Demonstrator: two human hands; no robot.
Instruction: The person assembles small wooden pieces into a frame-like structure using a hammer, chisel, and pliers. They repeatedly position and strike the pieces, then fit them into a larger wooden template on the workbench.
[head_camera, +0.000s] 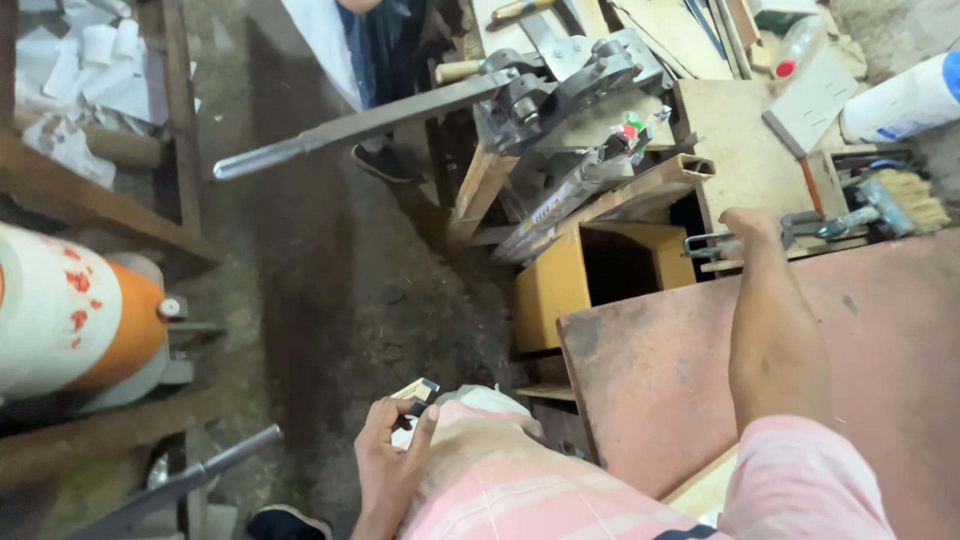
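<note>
- Metal bracket (712, 245): at the board's (880, 380) far edge, we see the right hand (750, 225) gripping it.
- Left hand (390, 450): we see it closed on a small block (418, 392).

There is one view. The camera sits on the person's head and looks almost straight down. Its own body is very close, at the bottom of the picture. The reddish board (680, 380) fills the lower right, near the camera. The dirt floor (330, 290) runs down the middle, farther away. A cluttered workbench (740, 150) lies in the upper right.
</note>
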